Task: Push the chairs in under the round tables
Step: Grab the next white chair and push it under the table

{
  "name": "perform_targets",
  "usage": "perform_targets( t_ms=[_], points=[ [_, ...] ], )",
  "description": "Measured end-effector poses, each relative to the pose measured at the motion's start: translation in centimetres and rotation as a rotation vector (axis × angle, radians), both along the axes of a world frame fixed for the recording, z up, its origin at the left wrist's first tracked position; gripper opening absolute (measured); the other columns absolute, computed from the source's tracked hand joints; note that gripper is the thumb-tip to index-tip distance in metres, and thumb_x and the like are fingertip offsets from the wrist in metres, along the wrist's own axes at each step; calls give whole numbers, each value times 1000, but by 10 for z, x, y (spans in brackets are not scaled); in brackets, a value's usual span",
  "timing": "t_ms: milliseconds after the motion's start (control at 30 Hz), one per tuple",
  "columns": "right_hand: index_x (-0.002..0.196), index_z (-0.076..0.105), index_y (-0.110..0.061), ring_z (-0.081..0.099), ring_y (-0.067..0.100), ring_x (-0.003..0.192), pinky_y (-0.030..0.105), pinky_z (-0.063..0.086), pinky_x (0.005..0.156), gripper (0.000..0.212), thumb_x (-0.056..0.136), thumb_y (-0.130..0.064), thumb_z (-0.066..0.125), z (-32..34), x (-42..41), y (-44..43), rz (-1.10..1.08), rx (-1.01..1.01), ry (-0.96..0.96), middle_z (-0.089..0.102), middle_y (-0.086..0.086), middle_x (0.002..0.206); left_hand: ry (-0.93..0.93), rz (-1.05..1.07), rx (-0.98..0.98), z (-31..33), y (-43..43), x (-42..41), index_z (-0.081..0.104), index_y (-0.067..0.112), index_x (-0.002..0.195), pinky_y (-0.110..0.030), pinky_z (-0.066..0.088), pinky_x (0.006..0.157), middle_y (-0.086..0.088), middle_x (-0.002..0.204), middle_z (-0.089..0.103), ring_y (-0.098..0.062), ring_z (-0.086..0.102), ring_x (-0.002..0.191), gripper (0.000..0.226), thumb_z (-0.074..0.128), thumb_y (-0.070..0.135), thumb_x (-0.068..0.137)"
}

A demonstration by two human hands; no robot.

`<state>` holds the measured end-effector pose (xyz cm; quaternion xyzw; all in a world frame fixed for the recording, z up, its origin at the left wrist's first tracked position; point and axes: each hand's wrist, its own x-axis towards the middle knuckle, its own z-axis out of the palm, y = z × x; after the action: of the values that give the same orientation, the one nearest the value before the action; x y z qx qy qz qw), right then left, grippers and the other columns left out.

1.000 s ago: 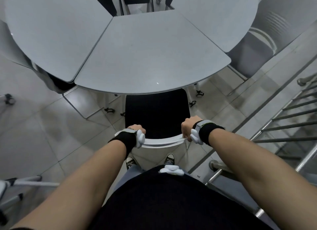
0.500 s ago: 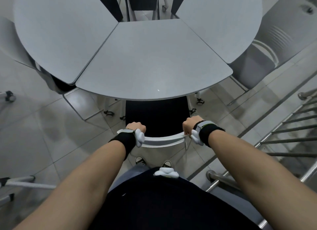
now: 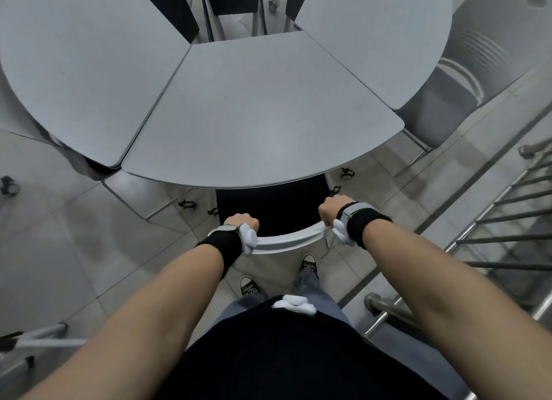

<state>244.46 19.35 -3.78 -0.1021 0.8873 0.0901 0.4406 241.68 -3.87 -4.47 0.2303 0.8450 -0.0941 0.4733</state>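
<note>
Head view: chair [image 3: 270, 208] has slid further under the round desk [image 3: 260, 109] vs 1 s ago, less black seat showing. Left hand [image 3: 242, 222] & right hand [image 3: 331, 210] both closed on white backrest [image 3: 286, 241]; prob. nearly in, short push left.

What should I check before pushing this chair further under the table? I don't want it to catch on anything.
1. Left hand gripping the chair backrest: ok, closed over its left end.
2. Right hand gripping the backrest: ok, closed over its right end.
3. Black seat lined up with the table segment: ok, its front already sits beneath the curved edge.
4. Table casters clear of the chair's sides: cannot tell, they stand close to the seat's right side.
5. Space under the table: cannot tell, the tabletop hides it.
6. Feet behind the chair: ok, both shoes stand behind the backrest.
</note>
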Motion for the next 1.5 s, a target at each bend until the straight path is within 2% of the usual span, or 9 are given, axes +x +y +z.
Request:
perform_targets(
  t_ms=[167,467,600,801,1034,1201,1368,1468,1501],
  points=[
    [81,63,-12,55,29,75,33,46,69,9,78,-9,55,0,-18,11,64,-17,13,65,16,94,-8,47,-21,4,13,-14,67,6,90,-28,42,70,-8,83,56,-25,55,79,18,56,3,77],
    [108,66,-9,61,35,102,35,47,80,28,83,-11,55,3,-55,26,104,-67,27,64,16,115,98,117,-68,6,25,-34,73,12,91,-28,46,68,-8,84,65,-25,57,73,31,63,8,62],
    [81,63,-6,57,32,80,33,47,75,9,81,-7,54,13,-66,27,122,-96,7,63,12,84,133,112,-95,6,28,-42,65,15,73,-28,46,67,-1,66,54,-25,58,71,20,61,6,55],
    [52,29,-17,40,28,72,30,35,68,35,76,1,48,31,-68,25,140,-153,55,30,5,56,144,110,-115,5,29,-48,61,18,69,-27,44,67,2,60,49,-24,57,69,17,61,7,56],
    [54,35,-12,45,28,72,30,37,67,29,78,-1,47,25,-60,22,31,-118,25,37,5,58,107,115,-103,7,30,-43,64,15,72,-27,43,68,-3,74,60,-24,63,79,15,58,4,63],
    [85,60,-1,55,31,86,32,38,72,14,82,-1,46,21,-45,17,-65,-101,16,60,21,100,98,68,-78,3,26,-36,68,9,92,-30,42,69,-5,84,59,-25,59,79,25,56,1,72],
    [58,36,-14,57,30,84,32,40,70,28,77,-1,51,19,-37,1,-40,-93,-32,55,13,81,100,17,-78,-1,11,-32,69,9,98,-31,43,69,-8,95,64,-27,64,87,30,58,3,71],
    [70,54,-7,55,28,76,32,46,70,4,71,-5,57,23,-43,-6,-50,-89,-50,62,15,87,120,17,-55,-2,4,-40,69,8,94,-31,43,69,-6,86,58,-27,60,82,24,58,4,72],
    [78,62,-8,58,29,76,32,48,71,13,66,-8,58,23,-47,-7,-70,-94,-49,64,15,88,128,19,-49,-2,2,-44,68,9,91,-31,43,68,-5,83,57,-26,59,79,22,57,3,73]
  ],
)
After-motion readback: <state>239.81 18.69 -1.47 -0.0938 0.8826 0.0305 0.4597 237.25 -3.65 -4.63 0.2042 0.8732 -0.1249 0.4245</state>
